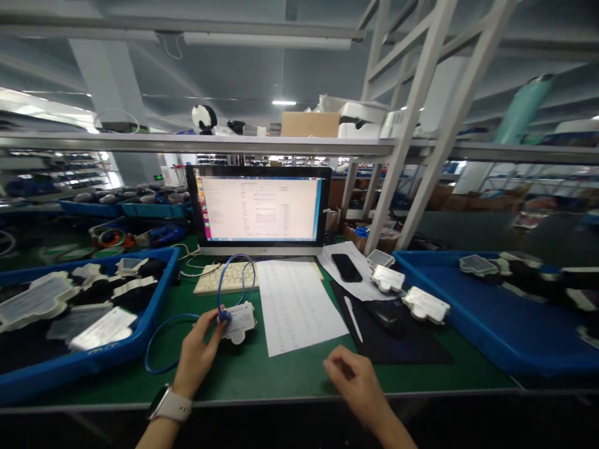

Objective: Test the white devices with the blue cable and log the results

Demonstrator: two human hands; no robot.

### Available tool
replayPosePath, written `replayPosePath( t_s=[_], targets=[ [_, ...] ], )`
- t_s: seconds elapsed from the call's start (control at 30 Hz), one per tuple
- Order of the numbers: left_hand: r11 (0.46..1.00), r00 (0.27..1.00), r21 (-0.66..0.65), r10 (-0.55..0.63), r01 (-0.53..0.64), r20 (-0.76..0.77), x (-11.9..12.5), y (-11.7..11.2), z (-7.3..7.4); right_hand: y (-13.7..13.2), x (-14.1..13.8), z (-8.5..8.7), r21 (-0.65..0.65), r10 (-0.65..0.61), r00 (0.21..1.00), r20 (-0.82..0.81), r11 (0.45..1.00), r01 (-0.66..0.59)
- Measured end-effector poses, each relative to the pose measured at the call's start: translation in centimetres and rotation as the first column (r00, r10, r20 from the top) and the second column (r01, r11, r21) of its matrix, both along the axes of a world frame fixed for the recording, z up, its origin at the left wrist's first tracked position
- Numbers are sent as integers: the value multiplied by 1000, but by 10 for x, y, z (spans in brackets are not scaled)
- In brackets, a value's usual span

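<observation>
Head view, left hand [199, 355] pinching blue cable [223, 316], white module [241, 322] at fingertips, right hand [355, 381] curled

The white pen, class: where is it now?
In the head view, the white pen lies right of centre on the black mat, between paper and mouse.

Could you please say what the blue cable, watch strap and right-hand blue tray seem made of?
Blue cable: probably a smooth plastic jacket, curving in even loops.
Watch strap: perhaps silicone, pale and matte, with holes.
Right-hand blue tray: likely moulded plastic, slight sheen, rounded rim.
</observation>
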State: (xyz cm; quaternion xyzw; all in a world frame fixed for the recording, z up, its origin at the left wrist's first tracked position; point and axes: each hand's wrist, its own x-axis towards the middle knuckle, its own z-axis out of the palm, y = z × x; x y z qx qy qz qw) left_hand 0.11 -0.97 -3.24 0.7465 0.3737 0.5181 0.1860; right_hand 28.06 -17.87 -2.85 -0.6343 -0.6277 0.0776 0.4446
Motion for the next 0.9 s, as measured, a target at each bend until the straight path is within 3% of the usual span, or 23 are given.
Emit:
replayPosePath(
  t_s=[0.07,0.17,0.23,0.33,0.43,0.53,0.7,0.9],
  targets=[
    [998,999,55,8,-6,-39,-2,3,-5,-1,31,14,127,-155,987,47,981,148],
    [991,998,130,38,-32,-47,-2,5,-11,1,91,26,300,-412,893,178,887,350],
    [984,998,174,51,-43,-44,-1,4,-13,6,128,21,319,-460,836,298,874,367],
    [974,997,223,59,-48,-43,0,3,-15,14,163,-6,271,-433,811,395,898,347],
    [971,997,233,57,-43,-50,0,1,-14,20,177,-35,244,-430,793,430,902,357],
    [975,997,215,65,-52,-52,1,0,-13,22,181,-49,189,-413,785,462,911,368],
    [980,996,189,67,-55,-58,2,-2,-11,21,183,-49,65,-367,803,469,922,383],
    [976,996,209,66,-52,-60,3,-5,-8,22,184,-48,50,-361,806,470,922,384]
  ],
)
